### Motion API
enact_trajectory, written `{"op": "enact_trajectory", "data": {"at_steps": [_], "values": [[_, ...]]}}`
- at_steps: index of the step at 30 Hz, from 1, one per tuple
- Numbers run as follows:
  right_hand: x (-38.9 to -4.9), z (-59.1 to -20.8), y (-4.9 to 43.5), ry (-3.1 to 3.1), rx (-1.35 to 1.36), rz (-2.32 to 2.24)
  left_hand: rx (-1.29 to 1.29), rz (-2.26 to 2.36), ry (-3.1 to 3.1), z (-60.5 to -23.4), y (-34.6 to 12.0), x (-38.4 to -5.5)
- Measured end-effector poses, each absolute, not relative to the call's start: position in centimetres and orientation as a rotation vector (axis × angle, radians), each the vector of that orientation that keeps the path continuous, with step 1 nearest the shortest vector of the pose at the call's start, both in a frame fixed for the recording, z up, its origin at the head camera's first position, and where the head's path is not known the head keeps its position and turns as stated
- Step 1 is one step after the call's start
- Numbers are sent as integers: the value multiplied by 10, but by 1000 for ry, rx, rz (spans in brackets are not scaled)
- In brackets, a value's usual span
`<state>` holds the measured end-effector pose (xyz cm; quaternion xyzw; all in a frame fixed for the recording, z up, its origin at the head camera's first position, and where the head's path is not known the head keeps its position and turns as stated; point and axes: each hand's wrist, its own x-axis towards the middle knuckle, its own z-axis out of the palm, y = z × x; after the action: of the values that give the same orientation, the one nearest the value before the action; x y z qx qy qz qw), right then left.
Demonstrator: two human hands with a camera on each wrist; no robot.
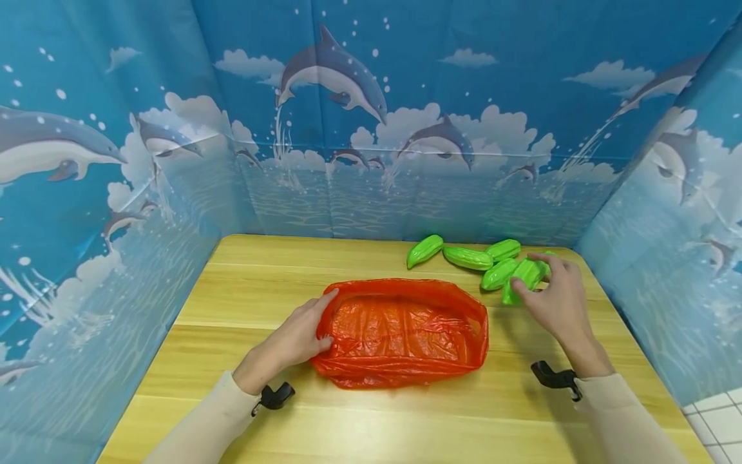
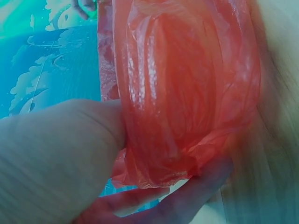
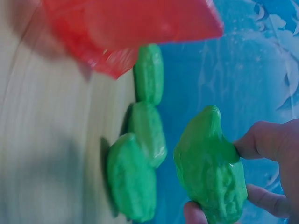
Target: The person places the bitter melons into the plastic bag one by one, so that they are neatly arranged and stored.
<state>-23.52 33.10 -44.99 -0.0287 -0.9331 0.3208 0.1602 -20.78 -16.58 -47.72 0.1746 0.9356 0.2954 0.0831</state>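
Observation:
A red plastic bag (image 1: 400, 325) lies with its mouth open on the wooden table. My left hand (image 1: 295, 335) grips the bag's left rim; in the left wrist view its thumb and fingers are on either side of the red film. To the right of the bag, my right hand (image 1: 559, 293) holds a green ridged bitter gourd (image 3: 212, 172) between thumb and fingers, raised off the table. Several more of these gourds, such as the far left one (image 1: 425, 251), lie along the back right of the table. Part of the held gourd is hidden by fingers.
A curtain with dolphins (image 1: 330, 77) walls off the back and both sides of the wooden table (image 1: 232, 277). Black wrist mounts (image 1: 553, 375) stick out from the sleeves. White floor tiles (image 1: 719, 412) show at the lower right.

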Motion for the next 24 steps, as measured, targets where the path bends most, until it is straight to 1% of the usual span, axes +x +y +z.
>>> {"op": "enact_trajectory", "data": {"at_steps": [12,24], "values": [[-225,-422,297,-2653,42,893,517,876,2798,-476,-166,-205],[-212,-408,264,-2681,211,912,513,867,2798,-477,-164,-205]]}}
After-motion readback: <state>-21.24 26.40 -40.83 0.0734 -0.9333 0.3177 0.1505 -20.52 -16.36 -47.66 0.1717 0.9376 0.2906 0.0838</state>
